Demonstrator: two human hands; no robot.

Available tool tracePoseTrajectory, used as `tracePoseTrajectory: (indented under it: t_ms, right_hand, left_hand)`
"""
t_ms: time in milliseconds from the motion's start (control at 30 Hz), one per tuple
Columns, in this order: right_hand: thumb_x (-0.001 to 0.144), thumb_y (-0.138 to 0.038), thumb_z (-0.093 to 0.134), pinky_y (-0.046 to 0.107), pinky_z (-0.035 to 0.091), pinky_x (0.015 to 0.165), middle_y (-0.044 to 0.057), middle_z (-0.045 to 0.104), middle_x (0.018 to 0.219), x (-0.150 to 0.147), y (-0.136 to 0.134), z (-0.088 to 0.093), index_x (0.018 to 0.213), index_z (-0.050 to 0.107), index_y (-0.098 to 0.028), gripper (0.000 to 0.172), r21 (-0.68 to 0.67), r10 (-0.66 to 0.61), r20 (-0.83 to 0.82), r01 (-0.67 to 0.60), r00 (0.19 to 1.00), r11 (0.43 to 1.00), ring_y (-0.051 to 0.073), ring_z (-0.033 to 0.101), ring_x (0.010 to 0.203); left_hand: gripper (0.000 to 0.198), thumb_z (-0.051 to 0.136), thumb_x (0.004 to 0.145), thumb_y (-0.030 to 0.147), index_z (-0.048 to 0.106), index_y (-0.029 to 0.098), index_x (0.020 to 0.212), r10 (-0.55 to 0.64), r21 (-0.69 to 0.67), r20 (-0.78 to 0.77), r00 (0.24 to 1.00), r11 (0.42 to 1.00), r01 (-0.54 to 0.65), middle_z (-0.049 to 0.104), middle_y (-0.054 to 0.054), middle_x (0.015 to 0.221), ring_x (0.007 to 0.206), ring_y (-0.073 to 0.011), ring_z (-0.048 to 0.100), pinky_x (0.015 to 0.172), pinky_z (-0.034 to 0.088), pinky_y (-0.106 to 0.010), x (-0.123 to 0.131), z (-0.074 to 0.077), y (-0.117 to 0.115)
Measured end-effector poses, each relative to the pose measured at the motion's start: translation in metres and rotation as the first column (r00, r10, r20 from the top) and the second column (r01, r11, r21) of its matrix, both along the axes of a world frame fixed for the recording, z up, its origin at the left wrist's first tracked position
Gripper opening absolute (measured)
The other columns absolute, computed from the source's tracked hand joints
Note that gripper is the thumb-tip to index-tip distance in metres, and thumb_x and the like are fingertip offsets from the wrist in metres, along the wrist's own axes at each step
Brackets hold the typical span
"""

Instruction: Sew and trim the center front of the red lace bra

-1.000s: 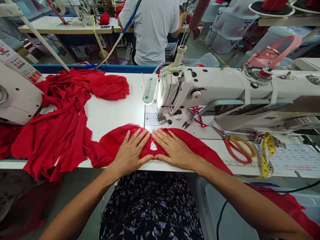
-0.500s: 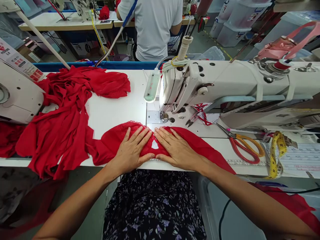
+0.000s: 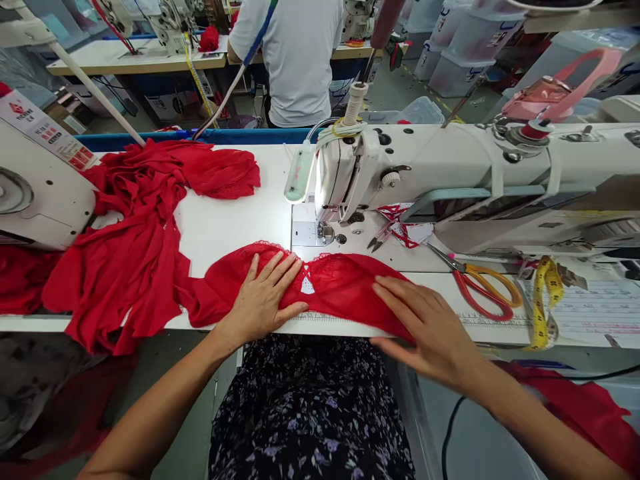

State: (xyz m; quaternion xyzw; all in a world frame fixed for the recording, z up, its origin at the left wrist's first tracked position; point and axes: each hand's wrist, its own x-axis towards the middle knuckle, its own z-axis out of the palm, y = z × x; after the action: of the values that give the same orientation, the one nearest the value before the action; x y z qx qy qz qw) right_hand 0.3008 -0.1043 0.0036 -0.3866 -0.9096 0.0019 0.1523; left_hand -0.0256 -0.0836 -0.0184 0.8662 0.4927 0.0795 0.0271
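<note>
A red lace-edged bra piece (image 3: 345,287) lies stretched along the front edge of the white sewing table, with a small crossed-lace gap at its middle. My left hand (image 3: 265,297) rests flat on its left half, fingers spread, just left of that gap. Over the right end of the fabric is my right hand (image 3: 425,327), fingers stretched out and slightly blurred; whether it touches the cloth I cannot tell. Just behind the piece stands the sewing machine (image 3: 345,173), its presser foot (image 3: 326,233) beyond the gap.
Heaped red fabric (image 3: 135,233) covers the table's left side. To the right lie small snips (image 3: 383,235), orange-handled scissors (image 3: 483,290) and a yellow tape measure (image 3: 543,300) near a written sheet (image 3: 595,310). A person in a white shirt (image 3: 297,63) sits beyond.
My right hand has slid right, away from the middle, uncovering the right half of the bra piece. The left hand stays in place. The view has shifted slightly.
</note>
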Motion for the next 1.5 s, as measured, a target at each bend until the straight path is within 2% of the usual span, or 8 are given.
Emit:
tracePoseTrajectory:
  t_ms: [300, 500, 600, 733, 867, 1000, 1200, 1500]
  right_hand:
    - [0.089, -0.013, 0.041, 0.056, 0.044, 0.106, 0.017, 0.043, 0.154, 0.052, -0.050, -0.037, 0.161, 0.008, -0.018, 0.080, 0.193, -0.346, 0.177, 0.312, 0.922, 0.930, 0.036, 0.053, 0.131]
    - [0.095, -0.021, 0.036, 0.067, 0.047, 0.092, 0.012, 0.054, 0.145, 0.079, 0.004, 0.034, 0.160, 0.020, -0.030, 0.067, 0.196, -0.336, 0.212, 0.297, 0.918, 0.935, 0.045, 0.055, 0.125]
    - [0.097, -0.022, 0.032, 0.079, 0.031, 0.103, 0.017, 0.040, 0.154, 0.057, 0.022, 0.066, 0.157, 0.030, -0.022, 0.059, 0.266, -0.535, 0.146, 0.488, 0.832, 0.831, 0.051, 0.038, 0.138]
    - [0.094, -0.018, 0.046, 0.061, 0.052, 0.097, 0.011, 0.056, 0.143, -0.005, 0.018, 0.060, 0.150, 0.041, -0.029, 0.057, 0.134, -0.198, 0.027, 0.193, 0.980, 0.972, 0.038, 0.056, 0.126]
    - [0.099, -0.015, 0.042, 0.049, 0.038, 0.118, 0.006, 0.049, 0.152, -0.067, 0.018, 0.015, 0.156, 0.029, -0.027, 0.060, -0.076, 0.178, -0.099, -0.186, 0.979, 0.980, 0.024, 0.042, 0.142]
    - [0.101, -0.051, 0.041, 0.060, 0.031, 0.117, 0.012, 0.026, 0.163, -0.084, 0.031, -0.021, 0.160, 0.017, -0.022, 0.070, -0.209, 0.004, 0.010, -0.002, 1.000, 0.978, 0.032, 0.024, 0.151]
    - [0.101, -0.056, 0.035, 0.062, 0.032, 0.115, 0.012, 0.019, 0.165, -0.077, 0.030, -0.028, 0.160, 0.012, -0.023, 0.072, -0.241, -0.088, 0.060, 0.100, 0.994, 0.965, 0.033, 0.022, 0.151]
    - [0.097, -0.025, 0.054, 0.049, 0.046, 0.108, 0.015, 0.056, 0.143, -0.062, -0.015, -0.012, 0.155, 0.029, -0.019, 0.064, 0.045, 0.137, -0.208, -0.130, 0.969, 0.990, 0.027, 0.050, 0.135]
  left_hand:
    - [0.078, 0.036, 0.097, 0.068, 0.021, 0.022, 0.158, -0.004, 0.009, 0.010, 1.000, 1.000, 0.004, 0.029, -0.006, 0.163, 0.152, -0.0294, 0.022, 0.124, 0.003, -0.059, 0.000, -0.002, 0.001]
    - [0.078, 0.037, 0.097, 0.067, 0.020, 0.022, 0.158, -0.013, 0.014, 0.021, 1.000, 1.000, 0.013, 0.030, -0.006, 0.162, 0.151, -0.0299, 0.023, 0.124, 0.004, -0.060, -0.001, -0.003, 0.001]
    - [0.077, 0.037, 0.097, 0.067, 0.020, 0.023, 0.158, -0.010, 0.020, 0.027, 1.000, 1.000, 0.010, 0.031, -0.006, 0.162, 0.151, -0.0298, 0.024, 0.124, 0.004, -0.060, -0.001, -0.004, 0.001]
    - [0.076, 0.037, 0.097, 0.066, 0.021, 0.022, 0.157, -0.009, 0.023, 0.019, 1.000, 1.000, 0.009, 0.030, -0.006, 0.163, 0.151, -0.0293, 0.023, 0.124, 0.002, -0.059, -0.001, -0.004, 0.000]
    - [0.076, 0.037, 0.097, 0.066, 0.020, 0.023, 0.158, -0.014, 0.031, 0.015, 1.000, 0.999, 0.013, 0.030, -0.006, 0.163, 0.152, -0.0294, 0.022, 0.124, 0.004, -0.060, -0.001, -0.004, 0.001]
    - [0.078, 0.036, 0.097, 0.067, 0.018, 0.023, 0.158, -0.021, 0.025, 0.007, 1.000, 0.999, 0.021, 0.029, -0.007, 0.163, 0.151, -0.0302, 0.023, 0.124, 0.005, -0.061, -0.003, -0.003, 0.004]
    - [0.077, 0.036, 0.096, 0.068, 0.018, 0.026, 0.158, -0.024, 0.024, 0.024, 0.999, 0.999, 0.024, 0.029, -0.006, 0.163, 0.151, -0.0303, 0.023, 0.124, 0.005, -0.062, -0.004, -0.006, 0.006]
    - [0.072, 0.050, 0.098, 0.052, 0.023, 0.019, 0.156, -0.057, 0.132, 0.078, 0.995, 0.990, 0.047, 0.030, -0.016, 0.161, 0.152, -0.0338, 0.020, 0.122, 0.014, -0.066, 0.003, 0.020, -0.012]
